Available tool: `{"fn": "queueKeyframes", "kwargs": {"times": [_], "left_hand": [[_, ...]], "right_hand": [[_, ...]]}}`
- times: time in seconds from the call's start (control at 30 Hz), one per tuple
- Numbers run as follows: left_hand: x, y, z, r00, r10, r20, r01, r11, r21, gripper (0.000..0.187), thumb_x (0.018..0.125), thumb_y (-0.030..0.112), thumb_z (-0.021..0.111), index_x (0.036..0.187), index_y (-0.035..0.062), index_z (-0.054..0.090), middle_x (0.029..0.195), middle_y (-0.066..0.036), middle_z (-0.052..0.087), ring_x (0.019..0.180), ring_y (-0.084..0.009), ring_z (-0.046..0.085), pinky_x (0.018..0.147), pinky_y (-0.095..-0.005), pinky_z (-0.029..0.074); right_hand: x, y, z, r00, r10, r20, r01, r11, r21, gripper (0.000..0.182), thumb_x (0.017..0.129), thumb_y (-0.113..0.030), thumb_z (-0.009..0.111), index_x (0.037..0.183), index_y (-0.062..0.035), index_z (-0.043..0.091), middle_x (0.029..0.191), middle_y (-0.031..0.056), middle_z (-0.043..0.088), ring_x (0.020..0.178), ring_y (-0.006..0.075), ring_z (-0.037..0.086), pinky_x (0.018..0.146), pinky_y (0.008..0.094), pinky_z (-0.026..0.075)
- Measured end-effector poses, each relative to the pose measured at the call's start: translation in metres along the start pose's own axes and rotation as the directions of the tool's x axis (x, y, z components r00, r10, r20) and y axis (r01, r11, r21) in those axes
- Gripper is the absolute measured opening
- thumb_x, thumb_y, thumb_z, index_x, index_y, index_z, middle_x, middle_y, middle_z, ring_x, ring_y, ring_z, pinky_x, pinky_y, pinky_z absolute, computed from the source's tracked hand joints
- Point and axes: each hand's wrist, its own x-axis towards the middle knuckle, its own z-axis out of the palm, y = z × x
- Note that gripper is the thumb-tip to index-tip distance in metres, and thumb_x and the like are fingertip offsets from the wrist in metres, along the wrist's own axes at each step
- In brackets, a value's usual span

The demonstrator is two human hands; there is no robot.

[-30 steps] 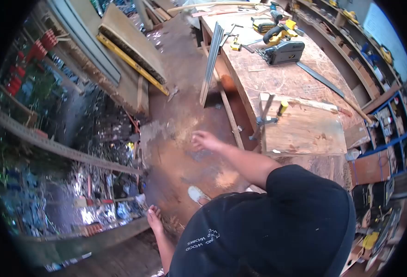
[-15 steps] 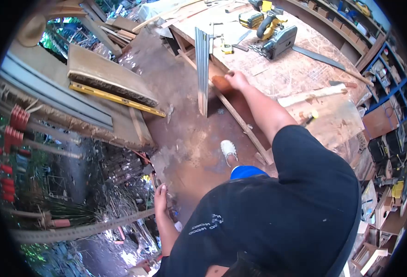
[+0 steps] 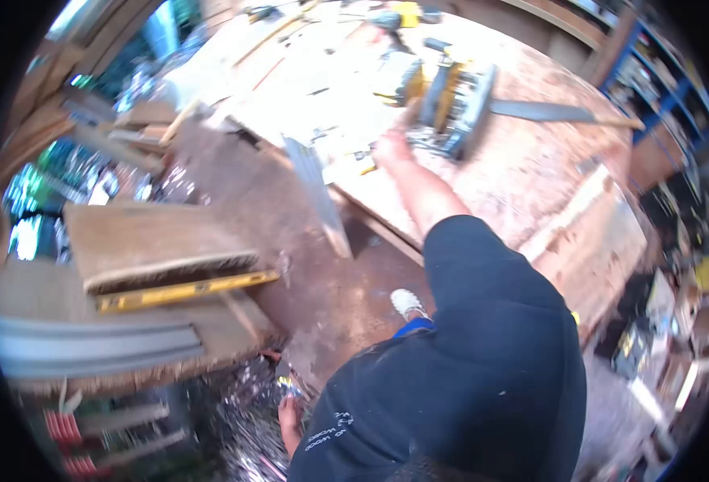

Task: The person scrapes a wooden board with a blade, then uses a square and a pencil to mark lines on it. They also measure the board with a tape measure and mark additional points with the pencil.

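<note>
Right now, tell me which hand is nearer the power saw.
Right. The right hand is close beside the power saw; the left hand is down low, well away.

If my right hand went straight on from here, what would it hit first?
Your right hand would probably meet the yellow-and-black tool beside the saw, though blur leaves depth unclear.

The saw [image 3: 455,100] is yellow and black, the spirit level [image 3: 190,291] yellow.

My black shirt [image 3: 459,361] | small white print [image 3: 324,436], upside down: "WOOD", "WORKS" | other letters too blurred to read
</note>
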Motion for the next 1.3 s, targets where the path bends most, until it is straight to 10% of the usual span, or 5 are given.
{"fn": "queueKeyframes", "kwargs": {"times": [0.43,0.57,0.7,0.97,1.3], "left_hand": [[0.266,0.165,0.072,0.872,0.31,0.378,-0.361,0.93,0.069,0.02,0.097,0.02,0.054,0.108,0.0033,0.058,0.088,-0.001,0.058,0.079,-0.0114,0.056,0.067,-0.024,0.049],[0.274,0.237,0.146,0.584,0.16,0.796,-0.435,0.889,0.141,0.018,0.096,0.017,0.053,0.108,0.0038,0.057,0.089,-0.001,0.055,0.074,-0.0082,0.052,0.064,-0.0214,0.045],[0.287,0.265,0.252,0.556,0.375,0.742,-0.583,0.812,0.027,0.025,0.098,0.018,0.052,0.118,0.0036,0.055,0.097,-0.003,0.057,0.079,-0.0099,0.056,0.067,-0.0225,0.047],[-0.007,0.254,0.382,0.116,0.523,0.844,-0.652,0.682,-0.333,0.035,0.097,0.016,0.053,0.128,0.0003,0.049,0.12,-0.009,0.056,0.103,-0.0164,0.059,0.082,-0.0248,0.047],[-0.283,0.232,0.482,-0.397,0.619,0.678,-0.769,0.179,-0.614,0.037,0.095,0.015,0.056,0.128,0.0001,0.051,0.113,-0.011,0.06,0.105,-0.0173,0.056,0.092,-0.0282,0.043]], "right_hand": [[-0.193,-0.02,-0.08,0.824,0.109,-0.556,0.41,0.563,0.718,0.031,0.086,-0.016,0.058,0.111,0.001,0.056,0.1,0.0207,0.06,0.093,0.031,0.061,0.084,0.0375,0.048],[-0.376,-0.041,-0.119,0.884,0.249,-0.396,0.138,0.67,0.73,0.018,0.091,-0.014,0.046,0.097,0.0005,0.055,0.083,0.013,0.06,0.073,0.0225,0.057,0.071,0.0356,0.048],[-0.511,-0.026,-0.119,0.795,0.516,-0.319,0.039,0.482,0.875,0.025,0.097,-0.012,0.036,0.111,-0.0015,0.054,0.087,0.0044,0.061,0.072,0.0109,0.058,0.067,0.028,0.049],[-0.734,0.022,-0.121,0.42,0.857,-0.299,0.408,0.116,0.905,0.024,0.1,-0.009,0.037,0.116,0.0015,0.052,0.102,0.0093,0.061,0.09,0.0175,0.063,0.082,0.033,0.052],[-0.952,0.148,-0.096,0.139,0.973,-0.182,0.517,0.085,0.852,0.022,0.098,-0.008,0.042,0.118,-0.0031,0.051,0.109,0.0098,0.062,0.096,0.0222,0.064,0.08,0.0399,0.056]]}}
